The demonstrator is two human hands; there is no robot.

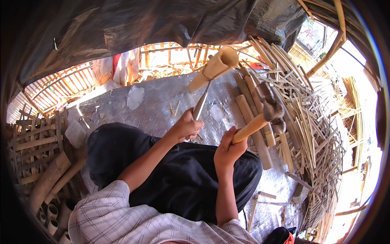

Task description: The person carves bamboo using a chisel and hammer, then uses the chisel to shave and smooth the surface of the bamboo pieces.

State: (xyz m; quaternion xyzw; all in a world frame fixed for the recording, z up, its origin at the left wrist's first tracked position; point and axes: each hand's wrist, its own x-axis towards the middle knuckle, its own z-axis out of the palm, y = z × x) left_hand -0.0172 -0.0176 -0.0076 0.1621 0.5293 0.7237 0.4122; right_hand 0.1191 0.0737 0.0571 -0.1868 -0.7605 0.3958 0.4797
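Large heap of split bamboo strips (315, 122), right of person's right hand (230, 151). Bamboo tube (212, 70), tilted, hollow end away, beyond fingers of left hand (187, 127). Hammer (252, 126), wooden handle gripped in closed right fingers. Narrow metal blade (200, 106), clasped by curled left fingers, reaching tube.

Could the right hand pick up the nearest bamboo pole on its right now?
Probably not: the right hand is closed around the wooden-handled hammer, which crosses before the bamboo pole in this view.
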